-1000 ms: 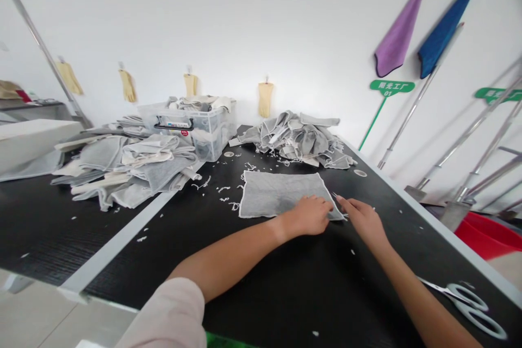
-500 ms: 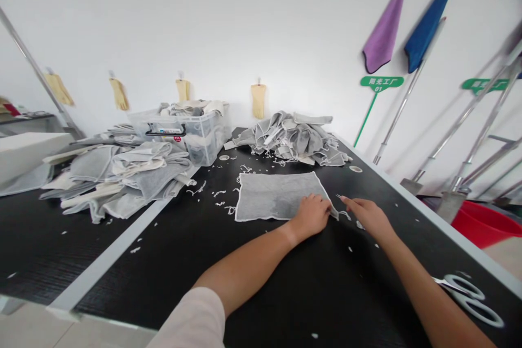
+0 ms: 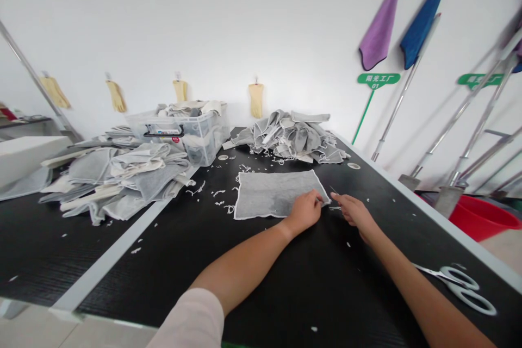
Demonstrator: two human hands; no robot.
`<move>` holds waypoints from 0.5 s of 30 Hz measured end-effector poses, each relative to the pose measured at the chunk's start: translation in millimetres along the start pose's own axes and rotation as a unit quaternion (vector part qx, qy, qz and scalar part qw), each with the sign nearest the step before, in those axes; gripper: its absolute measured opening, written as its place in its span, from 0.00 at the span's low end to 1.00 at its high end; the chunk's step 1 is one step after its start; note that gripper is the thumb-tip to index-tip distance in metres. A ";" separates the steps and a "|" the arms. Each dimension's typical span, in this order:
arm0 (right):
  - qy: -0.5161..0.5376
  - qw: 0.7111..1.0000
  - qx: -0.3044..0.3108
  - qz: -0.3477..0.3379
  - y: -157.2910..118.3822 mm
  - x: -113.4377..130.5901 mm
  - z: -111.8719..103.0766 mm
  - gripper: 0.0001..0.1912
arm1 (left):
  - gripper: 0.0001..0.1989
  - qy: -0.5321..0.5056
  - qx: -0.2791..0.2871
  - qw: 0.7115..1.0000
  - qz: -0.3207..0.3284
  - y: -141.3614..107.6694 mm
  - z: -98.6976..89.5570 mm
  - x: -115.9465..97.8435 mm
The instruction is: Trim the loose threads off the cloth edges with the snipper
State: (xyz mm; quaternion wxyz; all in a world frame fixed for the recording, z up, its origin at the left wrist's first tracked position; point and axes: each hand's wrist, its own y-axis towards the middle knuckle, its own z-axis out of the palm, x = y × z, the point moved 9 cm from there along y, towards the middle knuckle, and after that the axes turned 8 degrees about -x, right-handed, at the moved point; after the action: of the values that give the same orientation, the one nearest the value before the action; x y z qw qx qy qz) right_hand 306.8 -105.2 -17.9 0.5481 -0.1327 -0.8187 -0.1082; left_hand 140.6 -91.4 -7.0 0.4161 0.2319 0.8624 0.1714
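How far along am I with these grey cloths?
Thread scraps suggest some trimming is done. In hand: one grey cloth, your left hand at its right edge, your right hand holding a thin tool. Of the left pile and right pile, I can't tell which is unfinished.

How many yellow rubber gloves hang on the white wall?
4: first glove far left, second glove just left of the clear plastic bin, third glove behind it, fourth glove to its right.

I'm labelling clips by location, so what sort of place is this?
Probably a small textile workshop: piled grey cloths, white scissors on a black worktable, and thread scraps scattered around.
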 end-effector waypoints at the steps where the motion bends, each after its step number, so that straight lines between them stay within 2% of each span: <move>1: 0.017 1.000 0.007 0.011 -0.8 -1.2 2.4 0.26 | 0.09 0.007 0.004 1.000 0.009 -0.5 0.8 -1.5; 5: 0.023 0.998 0.049 0.020 -0.9 -3.9 10.8 0.25 | 0.08 0.014 -0.003 1.000 0.028 -1.2 1.7 -3.8; 10: 0.004 0.998 0.064 0.017 2.3 -9.0 13.5 0.29 | 0.10 -0.024 -0.031 0.999 -0.006 1.8 -1.9 5.4; 12: 0.006 0.998 0.062 0.027 2.0 -9.8 12.6 0.29 | 0.10 -0.040 -0.028 0.999 -0.018 2.6 -1.8 7.8; 15: 0.045 0.994 0.091 0.052 -2.1 -8.1 15.9 0.29 | 0.09 -0.050 -0.017 0.998 -0.037 2.8 -0.1 10.7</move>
State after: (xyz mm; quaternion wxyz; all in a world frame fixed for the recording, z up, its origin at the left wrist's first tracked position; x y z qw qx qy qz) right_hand 295.2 -102.8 -31.4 0.5990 -0.1194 -0.7917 -0.0109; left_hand 135.5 -83.2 -12.5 0.4684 0.2010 0.8455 0.1594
